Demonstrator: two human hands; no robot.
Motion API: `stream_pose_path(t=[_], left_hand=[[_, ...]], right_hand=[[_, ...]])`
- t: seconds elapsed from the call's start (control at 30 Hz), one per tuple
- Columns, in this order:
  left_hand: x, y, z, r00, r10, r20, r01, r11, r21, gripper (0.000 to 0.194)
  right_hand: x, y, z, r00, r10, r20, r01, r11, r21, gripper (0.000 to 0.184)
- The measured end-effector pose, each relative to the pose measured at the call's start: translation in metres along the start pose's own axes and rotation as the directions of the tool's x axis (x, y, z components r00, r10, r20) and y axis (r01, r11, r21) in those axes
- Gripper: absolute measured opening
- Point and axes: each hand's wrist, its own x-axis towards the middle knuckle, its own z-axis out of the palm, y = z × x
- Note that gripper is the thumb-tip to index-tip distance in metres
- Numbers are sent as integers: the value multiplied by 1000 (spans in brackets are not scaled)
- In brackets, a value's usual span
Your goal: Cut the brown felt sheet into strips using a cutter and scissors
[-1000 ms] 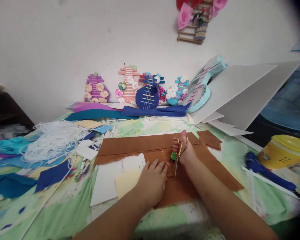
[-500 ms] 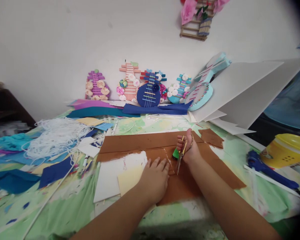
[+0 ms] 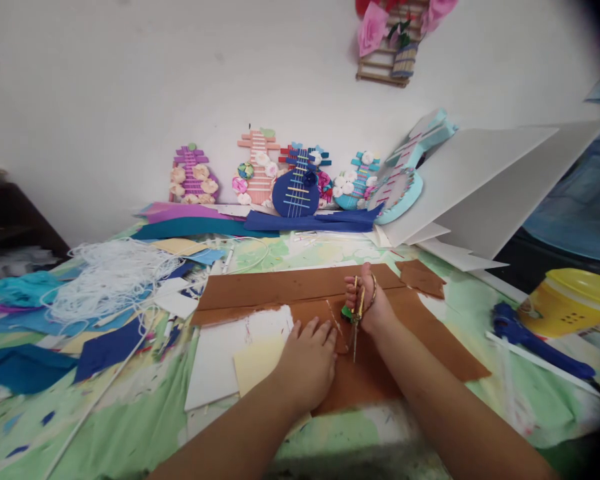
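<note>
Scissors [image 3: 355, 330] clamped in right hand [image 3: 374, 308], blades down over brown sheet [image 3: 365, 390]; left hand [image 3: 307, 363] spread flat beside yellow paper [image 3: 255, 363].

Yellow tub [image 3: 573, 300] at right, blue glue gun [image 3: 537, 345] beside; white cord [image 3: 107, 283] heaped left; blue model lute [image 3: 283, 197] at back.

1. Scissors [image 3: 355, 327]: metal, gold-toned, glossy.
2. Brown sheeting [image 3: 300, 283]: matt, smooth face; paper or thin foam, cannot be distinguished.
3. White board [image 3: 210, 367]: matt, smooth face; upper edge ragged.
4. Table cover [image 3: 155, 417]: printed, wrinkled; appears to be cloth.
5. Bucket [image 3: 575, 310]: yellow plastic, smooth, lightly glossy.
6. Glue gun [image 3: 540, 343]: blue plastic, smooth.
7. Wall hanging [image 3: 383, 81]: wood-like sticks; pink flowers resemble crinkled paper.
8. Wall [image 3: 105, 100]: matt, lightly marked.
</note>
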Motion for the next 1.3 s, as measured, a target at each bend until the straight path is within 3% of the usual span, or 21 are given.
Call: stream_pose_path(t=[0.17, 0.4, 0.77, 1.3], left_hand=[[0, 0, -1, 1000, 0, -1, 0, 1000, -5, 42], [3, -6, -2, 1000, 15, -4, -15, 999, -29, 47], [1, -3, -4, 999, -6, 39, 9, 998, -67, 56], [0, -4, -5, 999, -4, 45, 8, 997, -76, 57]], right_hand=[[3, 5, 2, 999, 17, 49, -10, 988, -153, 38], [9, 9, 9, 990, -35, 135, 73, 956, -285, 27], [14, 11, 14, 987, -111, 112, 146, 912, -384, 35], [8, 11, 11, 993, -33, 118, 85, 878, -471, 41]])
